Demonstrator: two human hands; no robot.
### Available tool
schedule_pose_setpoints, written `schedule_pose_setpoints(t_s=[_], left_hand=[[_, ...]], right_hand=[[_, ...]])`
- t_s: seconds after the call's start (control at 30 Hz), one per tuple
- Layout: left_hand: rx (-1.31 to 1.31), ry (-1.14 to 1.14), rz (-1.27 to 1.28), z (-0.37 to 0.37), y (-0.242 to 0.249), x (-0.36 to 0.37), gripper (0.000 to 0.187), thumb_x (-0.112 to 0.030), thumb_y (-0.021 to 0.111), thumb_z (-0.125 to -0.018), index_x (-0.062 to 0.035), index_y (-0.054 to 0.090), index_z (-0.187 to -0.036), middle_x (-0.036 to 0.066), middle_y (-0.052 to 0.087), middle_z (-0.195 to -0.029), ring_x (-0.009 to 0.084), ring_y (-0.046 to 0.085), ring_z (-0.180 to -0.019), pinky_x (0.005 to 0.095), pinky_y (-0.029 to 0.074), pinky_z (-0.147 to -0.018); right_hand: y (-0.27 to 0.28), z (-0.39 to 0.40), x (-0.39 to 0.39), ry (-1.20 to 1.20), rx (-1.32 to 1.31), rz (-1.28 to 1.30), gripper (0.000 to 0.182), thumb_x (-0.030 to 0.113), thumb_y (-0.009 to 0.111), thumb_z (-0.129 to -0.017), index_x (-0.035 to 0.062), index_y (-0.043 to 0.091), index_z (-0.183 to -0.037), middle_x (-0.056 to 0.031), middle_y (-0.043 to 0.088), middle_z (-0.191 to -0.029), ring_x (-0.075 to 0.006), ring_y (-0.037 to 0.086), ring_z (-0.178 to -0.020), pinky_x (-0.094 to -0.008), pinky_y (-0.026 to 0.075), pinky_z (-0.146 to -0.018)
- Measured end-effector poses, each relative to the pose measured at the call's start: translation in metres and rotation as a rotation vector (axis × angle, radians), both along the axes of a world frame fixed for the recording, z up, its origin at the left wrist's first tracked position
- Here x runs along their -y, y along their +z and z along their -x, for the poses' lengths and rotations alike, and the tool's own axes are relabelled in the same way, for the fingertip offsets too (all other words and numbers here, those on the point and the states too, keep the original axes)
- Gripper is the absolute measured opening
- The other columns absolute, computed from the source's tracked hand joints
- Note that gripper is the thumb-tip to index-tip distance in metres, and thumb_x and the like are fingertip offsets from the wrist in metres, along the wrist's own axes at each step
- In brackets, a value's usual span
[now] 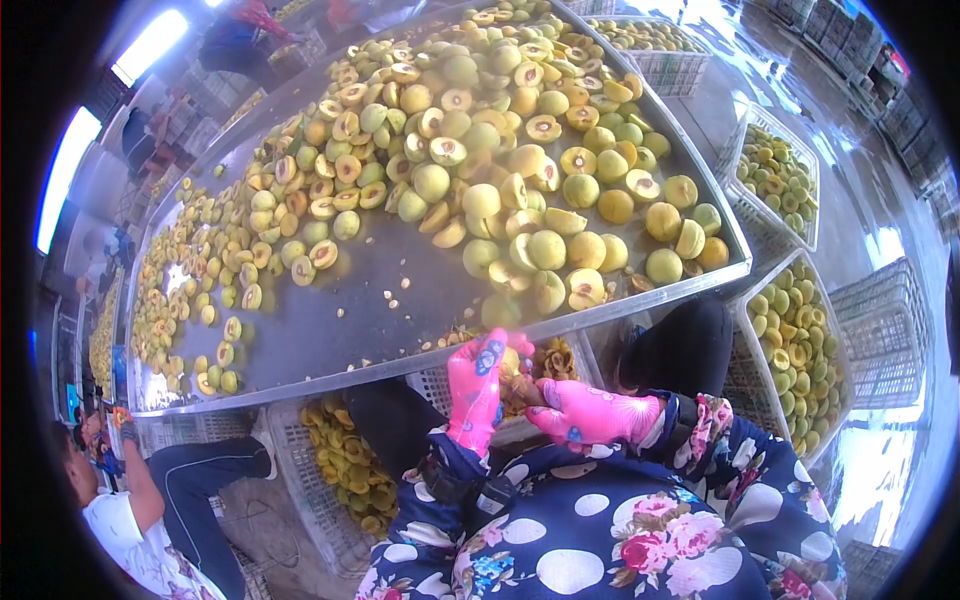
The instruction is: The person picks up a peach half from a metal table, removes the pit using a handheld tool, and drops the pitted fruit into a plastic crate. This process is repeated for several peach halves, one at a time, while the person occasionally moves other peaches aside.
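Both of my hands wear pink patterned gloves and meet just below the near edge of a metal table [330,300]. My left hand [478,385] is closed, its fingertips around a yellowish piece of fruit [512,362]. Close beside it on the right, my right hand [590,412] is closed too, its fingers pointing left toward the fruit; what it grips is too small to make out. Halved and whole yellow-green fruits [430,182] are heaped on the table. Under my hands, cut pieces [555,360] lie in a crate that is partly hidden.
Crates of fruit stand at my right [797,350], farther right [775,175], beyond the table [645,37] and at lower left [345,465]. Empty stacked crates [885,325] are at far right. A co-worker [140,510] sits at lower left. Small pits [392,295] dot the table.
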State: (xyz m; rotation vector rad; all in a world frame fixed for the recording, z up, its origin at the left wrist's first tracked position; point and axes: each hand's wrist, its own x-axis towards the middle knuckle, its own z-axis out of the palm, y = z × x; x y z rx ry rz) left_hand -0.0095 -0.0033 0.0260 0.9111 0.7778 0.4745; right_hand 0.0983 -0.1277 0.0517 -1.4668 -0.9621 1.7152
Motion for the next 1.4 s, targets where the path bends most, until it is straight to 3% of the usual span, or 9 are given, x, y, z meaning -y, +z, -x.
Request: schedule_pose_setpoints(t_s=[0.3, 0.53, 0.63, 0.73, 0.8, 0.87, 1.07, 1.27, 1.4], left_hand=[[0.312, 0.187, 0.147, -0.004, -0.012, 0.009, 0.031, -0.027, 0.047, -0.093, 0.0014, 0.058, -0.096, 0.014, 0.062, -0.082, 0.0204, 0.059, -0.059, 0.0305, 0.051, -0.051], [0.397, 0.313, 0.661, -0.005, -0.004, 0.005, 0.034, -0.033, 0.046, -0.093, -0.0036, 0.051, -0.108, 0.012, 0.06, -0.086, 0.0241, 0.06, -0.066, 0.0332, 0.052, -0.053], [0.109, 0.249, -0.012, 0.031, 0.015, -0.015, 0.027, -0.028, 0.047, -0.093, -0.0039, 0.057, -0.098, 0.011, 0.061, -0.089, 0.0209, 0.06, -0.072, 0.031, 0.052, -0.057], [-0.553, 0.337, -0.904, 0.1, 0.026, -0.053, 0.021, -0.019, 0.059, -0.087, 0.0016, 0.066, -0.086, 0.011, 0.064, -0.072, 0.0195, 0.06, -0.059, 0.0284, 0.048, -0.051], [-1.108, 0.241, -1.205, 0.147, 0.033, -0.084, 0.022, -0.018, 0.06, -0.086, 0.0032, 0.065, -0.089, 0.017, 0.062, -0.077, 0.0247, 0.061, -0.065, 0.0346, 0.047, -0.06], [-1.19, 0.321, -1.448, 0.181, 0.01, -0.116, 0.024, -0.021, 0.061, -0.085, 0.0025, 0.064, -0.092, 0.013, 0.063, -0.08, 0.0228, 0.062, -0.069, 0.032, 0.048, -0.061], [-0.432, 0.13, -0.412, 0.028, 0.04, -0.145, 0.035, -0.029, 0.064, -0.084, -0.003, 0.057, -0.107, 0.003, 0.061, -0.076, 0.0082, 0.057, -0.059, 0.0198, 0.043, -0.05], [-0.37, 0.043, -0.148, -0.088, -0.068, -0.192, 0.041, -0.026, 0.062, -0.085, -0.0002, 0.05, -0.115, 0.01, 0.058, -0.103, 0.0224, 0.061, -0.081, 0.0323, 0.053, -0.068], [-0.079, -0.005, -0.054, -0.078, -0.041, -0.169, 0.036, -0.009, 0.061, -0.083, 0.0019, 0.047, -0.114, 0.014, 0.057, -0.108, 0.025, 0.06, -0.093, 0.0355, 0.052, -0.077]], right_hand=[[-0.002, 0.005, 0.001, -0.182, -0.832, 0.21, 0.028, 0.03, 0.045, -0.092, 0.0047, 0.052, -0.083, 0.0036, 0.04, -0.05, -0.0068, 0.036, -0.035, -0.0211, 0.03, -0.033], [-0.009, 0.003, 0.008, -0.146, -0.911, 0.094, 0.025, 0.027, 0.048, -0.092, 0.0016, 0.051, -0.092, 0.0026, 0.04, -0.05, -0.0068, 0.035, -0.034, -0.0204, 0.029, -0.032], [-0.002, -0.009, 0.014, -0.161, -0.83, 0.052, 0.02, 0.021, 0.051, -0.088, 0.0016, 0.052, -0.088, 0.0005, 0.043, -0.05, -0.0078, 0.039, -0.034, -0.023, 0.03, -0.031], [-0.076, -0.019, 0.012, 0.106, -0.032, 0.244, 0.024, 0.025, 0.05, -0.089, 0.0011, 0.051, -0.09, -0.0017, 0.046, -0.052, -0.0128, 0.047, -0.041, -0.027, 0.035, -0.035], [-0.124, -0.022, 0.025, 0.556, 0.865, -0.164, 0.034, 0.03, 0.049, -0.089, 0.0005, 0.056, -0.074, -0.0083, 0.056, -0.059, -0.0195, 0.056, -0.05, -0.0328, 0.044, -0.045], [-0.107, -0.021, 0.014, 0.407, 0.667, -0.021, 0.035, 0.033, 0.052, -0.087, -0.0014, 0.054, -0.08, -0.0118, 0.058, -0.063, -0.0238, 0.059, -0.057, -0.0381, 0.046, -0.052], [-0.08, -0.015, -0.002, 0.169, 0.372, 0.106, 0.035, 0.033, 0.052, -0.088, -0.0012, 0.05, -0.089, -0.0141, 0.06, -0.068, -0.023, 0.06, -0.056, -0.0345, 0.045, -0.049], [-0.083, -0.026, 0.015, 0.052, 0.346, 0.159, 0.035, 0.033, 0.053, -0.089, -0.0014, 0.049, -0.09, -0.0138, 0.059, -0.066, -0.0233, 0.061, -0.057, -0.035, 0.045, -0.05], [-0.093, -0.029, 0.023, 0.02, 0.417, 0.025, 0.035, 0.033, 0.053, -0.089, -0.0015, 0.046, -0.089, -0.014, 0.058, -0.062, -0.0228, 0.058, -0.05, -0.034, 0.044, -0.044]])
